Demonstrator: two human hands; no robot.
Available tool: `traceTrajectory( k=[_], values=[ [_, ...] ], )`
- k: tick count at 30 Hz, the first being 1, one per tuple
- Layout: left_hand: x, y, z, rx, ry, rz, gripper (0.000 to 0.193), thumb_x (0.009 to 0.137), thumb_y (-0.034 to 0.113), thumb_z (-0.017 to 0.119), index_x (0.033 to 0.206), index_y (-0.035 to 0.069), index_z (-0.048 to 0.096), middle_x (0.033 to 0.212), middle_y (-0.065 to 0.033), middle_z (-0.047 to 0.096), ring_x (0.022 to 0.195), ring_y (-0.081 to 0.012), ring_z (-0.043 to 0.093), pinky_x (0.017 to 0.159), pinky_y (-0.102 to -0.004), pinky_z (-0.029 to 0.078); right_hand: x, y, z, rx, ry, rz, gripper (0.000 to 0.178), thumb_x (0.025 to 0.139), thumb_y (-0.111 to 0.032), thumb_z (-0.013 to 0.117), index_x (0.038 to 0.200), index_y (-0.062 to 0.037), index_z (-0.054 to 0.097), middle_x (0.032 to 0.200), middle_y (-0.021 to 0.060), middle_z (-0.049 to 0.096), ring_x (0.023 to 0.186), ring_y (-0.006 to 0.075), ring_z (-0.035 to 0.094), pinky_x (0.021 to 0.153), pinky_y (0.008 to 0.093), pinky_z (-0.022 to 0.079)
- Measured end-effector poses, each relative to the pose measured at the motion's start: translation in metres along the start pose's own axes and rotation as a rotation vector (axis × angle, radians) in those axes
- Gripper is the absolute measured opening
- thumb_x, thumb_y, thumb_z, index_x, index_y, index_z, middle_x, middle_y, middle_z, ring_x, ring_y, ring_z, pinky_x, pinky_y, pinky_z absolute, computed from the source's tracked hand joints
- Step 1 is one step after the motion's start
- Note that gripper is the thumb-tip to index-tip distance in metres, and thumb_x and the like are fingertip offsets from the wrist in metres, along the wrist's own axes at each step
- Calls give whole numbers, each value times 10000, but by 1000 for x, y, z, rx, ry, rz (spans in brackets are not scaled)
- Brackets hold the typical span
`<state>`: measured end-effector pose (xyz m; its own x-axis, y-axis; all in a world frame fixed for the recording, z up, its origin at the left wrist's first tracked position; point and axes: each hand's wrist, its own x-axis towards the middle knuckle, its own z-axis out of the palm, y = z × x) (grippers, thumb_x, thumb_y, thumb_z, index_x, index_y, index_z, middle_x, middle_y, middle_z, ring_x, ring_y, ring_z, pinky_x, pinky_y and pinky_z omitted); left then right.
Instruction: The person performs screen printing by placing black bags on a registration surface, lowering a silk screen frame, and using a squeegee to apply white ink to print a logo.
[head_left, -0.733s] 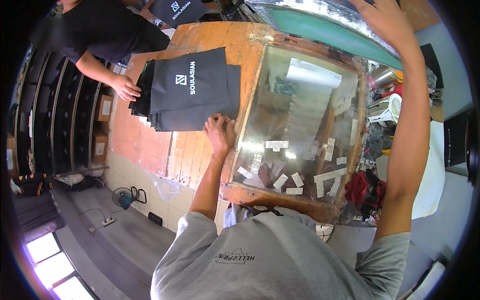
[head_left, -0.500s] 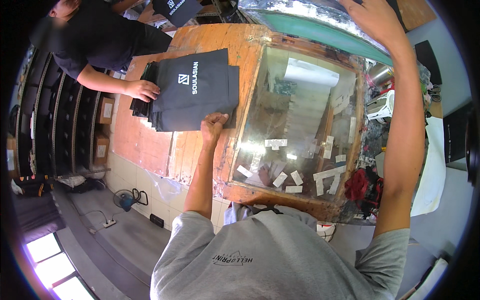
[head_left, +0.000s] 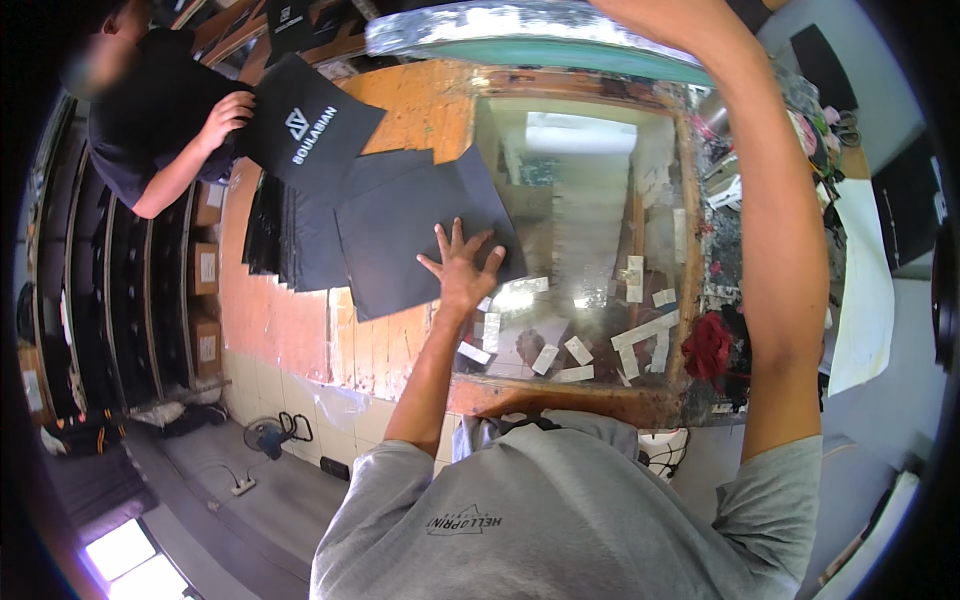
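Note:
My left hand (head_left: 465, 265) lies with fingers spread on a plain black sheet (head_left: 400, 240), which looks like a flat fabric bag. That sheet is turned askew, with its right corner over the glass panel (head_left: 570, 250). Beneath and left of it is a stack of similar black sheets (head_left: 305, 240). A co-worker's hand (head_left: 228, 118) holds up a black sheet with a white print (head_left: 315, 125). At the top edge, my right hand (head_left: 650, 15) is by a raised screen-printing frame (head_left: 480, 30) with green along its lower side; the picture's edge cuts off its fingers.
White tape pieces (head_left: 645, 335) stick to the glass, set in a worn wooden table (head_left: 275, 320). To its right lie a red cloth (head_left: 708, 345) and cluttered tools. Shelves with boxes (head_left: 205, 270) line the left; a small fan (head_left: 268, 437) stands on the floor.
The co-worker has lifted the printed sheet off the stack to the upper left. My left hand has opened onto a plain sheet reaching the glass. My right hand has shifted left with the frame.

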<state>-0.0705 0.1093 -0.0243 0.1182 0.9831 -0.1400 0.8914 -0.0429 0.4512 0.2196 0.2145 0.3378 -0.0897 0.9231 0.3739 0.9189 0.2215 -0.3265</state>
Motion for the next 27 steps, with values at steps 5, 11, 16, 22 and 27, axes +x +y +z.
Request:
traceTrajectory(
  k=[5, 11, 16, 22, 27],
  values=[
    [12, 73, 68, 219, 34, 286, 624, 1042, 457, 488, 1599, 189, 404, 1705, -214, 173, 1563, -513, 42, 1119, -827, 13, 2, 12, 0, 47, -93, 0, 430, 987, -404, 569, 1089, -14, 718, 1077, 245, 733, 1054, 417, 696, 940, 513, 533],
    [19, 152, 110, 166, -18, 555, 633, 1053, 476, 467, 1601, 168, 396, 1697, -231, 187, 1569, -493, 65, 1137, -808, 14, 8, 13, -4, -3, -205, -7, 387, 1011, -295, 544, 1034, 47, 726, 967, 213, 728, 852, 288, 720, 775, 409, 607],
    [13, 170, 112, 75, -156, 598, 635, 1046, 407, 516, 1595, 116, 391, 1687, -256, 195, 1577, -465, 78, 1197, -729, 45, -6, 22, -6, 34, -13, -136, 383, 1022, -307, 562, 1037, 42, 720, 951, 189, 716, 824, 253, 703, 736, 377, 613],
    [5, 138, 94, -100, -32, 538, 674, 985, 353, 630, 1557, 56, 431, 1678, -272, 205, 1576, -443, 131, 1238, -656, 59, -15, 20, -16, 160, -95, -31, 395, 1022, -317, 561, 1042, 45, 718, 952, 191, 713, 833, 254, 702, 740, 380, 613],
    [-12, 127, 93, 118, -31, 549, 706, 964, 435, 639, 1537, 60, 467, 1670, -246, 252, 1578, -433, 131, 1220, -691, 37, -22, 10, -27, 224, -153, 38, 405, 1022, -326, 560, 1047, 47, 716, 952, 193, 711, 840, 255, 702, 744, 382, 614]
  ],
)
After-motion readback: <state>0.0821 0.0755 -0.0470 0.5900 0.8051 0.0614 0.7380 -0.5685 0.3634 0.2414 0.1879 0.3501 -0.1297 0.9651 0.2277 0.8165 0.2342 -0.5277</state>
